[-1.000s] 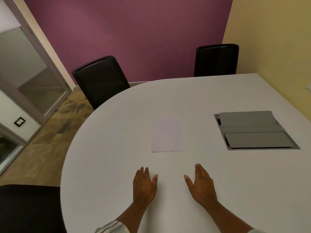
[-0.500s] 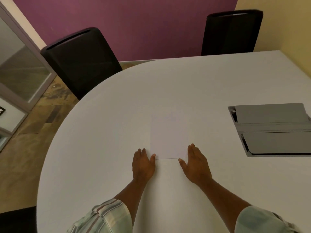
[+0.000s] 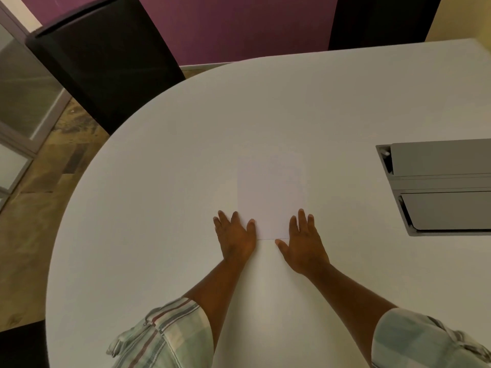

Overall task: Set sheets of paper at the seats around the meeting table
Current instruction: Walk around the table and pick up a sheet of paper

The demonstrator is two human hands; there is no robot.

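Both hands lay flat, palms down, fingers spread, nothing clasped in either grip. The left hand (image 3: 236, 240) pressed the near left corner of the sheet of paper (image 3: 271, 192), its fingertips over the edge; the right hand (image 3: 303, 245) rested at the near right corner, thumb just under the bottom edge. The sheet lay flat on the white table (image 3: 345, 102), near its middle, square to the person. Plaid sleeves (image 3: 170, 338) were rolled above the forearms. To the right, set into the table, sat a grey cable box (image 3: 438, 187), its 2 lids closed, so I could not tell what it held. 2 black chairs (image 3: 106, 62) stood at the far edge.
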